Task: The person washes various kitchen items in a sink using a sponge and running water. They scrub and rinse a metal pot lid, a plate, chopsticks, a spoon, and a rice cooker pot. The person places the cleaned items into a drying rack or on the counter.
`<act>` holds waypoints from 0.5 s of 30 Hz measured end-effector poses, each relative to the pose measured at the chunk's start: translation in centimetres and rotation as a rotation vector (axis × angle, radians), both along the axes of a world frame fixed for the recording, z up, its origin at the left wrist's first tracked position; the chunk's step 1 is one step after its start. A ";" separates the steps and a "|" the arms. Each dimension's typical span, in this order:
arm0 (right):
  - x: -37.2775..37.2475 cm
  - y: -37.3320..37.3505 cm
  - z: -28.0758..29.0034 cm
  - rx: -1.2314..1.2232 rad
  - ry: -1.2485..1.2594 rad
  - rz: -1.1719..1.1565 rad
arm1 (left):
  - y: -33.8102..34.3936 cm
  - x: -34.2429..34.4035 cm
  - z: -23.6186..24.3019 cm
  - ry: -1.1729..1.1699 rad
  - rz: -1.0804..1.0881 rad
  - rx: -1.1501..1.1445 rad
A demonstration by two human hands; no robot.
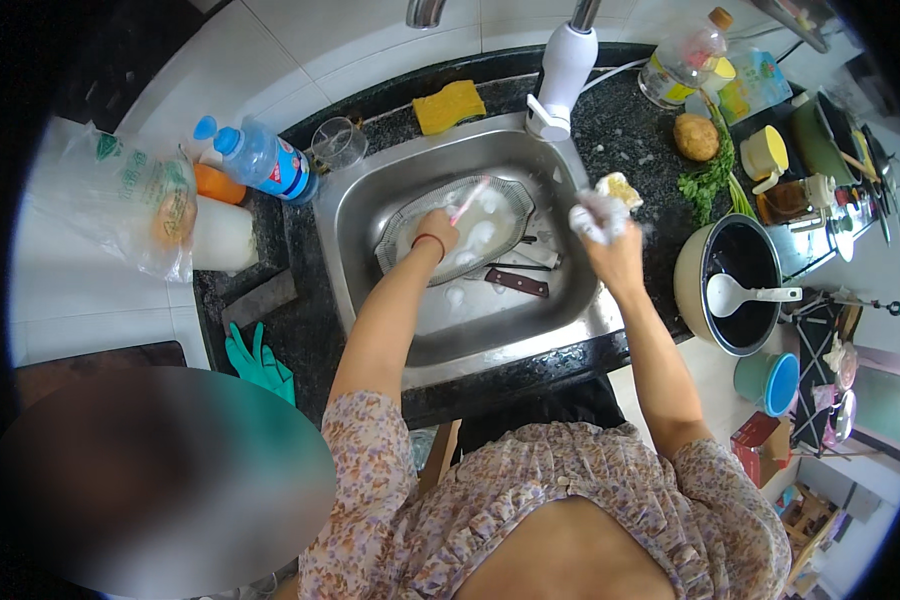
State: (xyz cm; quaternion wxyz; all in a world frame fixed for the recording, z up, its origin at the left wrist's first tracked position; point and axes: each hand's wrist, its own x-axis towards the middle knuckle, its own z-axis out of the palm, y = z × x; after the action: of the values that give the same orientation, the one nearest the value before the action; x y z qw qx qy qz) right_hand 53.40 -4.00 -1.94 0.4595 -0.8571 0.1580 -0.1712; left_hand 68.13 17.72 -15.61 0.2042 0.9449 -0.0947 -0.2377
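My left hand (436, 234) is closed on a thin pink-and-white stick-like utensil (470, 200) over an oval mesh basket (388, 235) in the steel sink (450, 365). Its exact kind is unclear. White suds cover part of the basket. Beside the basket, a knife with a brown handle (517, 282) lies on the sink bottom, close to other partly hidden utensils. Over the sink's right rim, my right hand (615, 255) is closed on a foam-covered yellowish sponge (620, 188). Suds coat the fingers of that hand.
A faucet (567, 70) rises behind the sink, with a yellow sponge (450, 107) to its left. Bottles (270, 165) and a glass (339, 145) stand back left; green gloves (260, 362) lie left. Rightward are a potato (697, 137), greens (708, 180) and a pot (710, 225) holding a white ladle (735, 294).
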 end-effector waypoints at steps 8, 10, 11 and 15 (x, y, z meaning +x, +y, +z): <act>3.6 1.5 -14.0 0.471 0.664 -0.088 | 0.8 -0.6 -0.2 -0.205 0.039 -0.048; 5.3 2.0 -16.1 0.346 0.626 -0.180 | 4.1 -0.4 0.3 -0.293 0.241 0.044; 6.1 1.8 -16.7 0.282 0.604 -0.233 | 5.6 -0.3 0.6 -0.299 0.318 0.101; 9.4 1.7 -17.4 -0.046 0.624 -0.270 | 8.6 -2.6 0.4 -0.209 0.511 -0.071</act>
State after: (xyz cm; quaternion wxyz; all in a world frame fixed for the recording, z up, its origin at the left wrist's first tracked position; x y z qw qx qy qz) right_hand 62.82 -2.26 -19.37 0.3427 -0.8497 0.3991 0.0366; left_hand 65.58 26.28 -15.17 0.2797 0.9498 0.1179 -0.0762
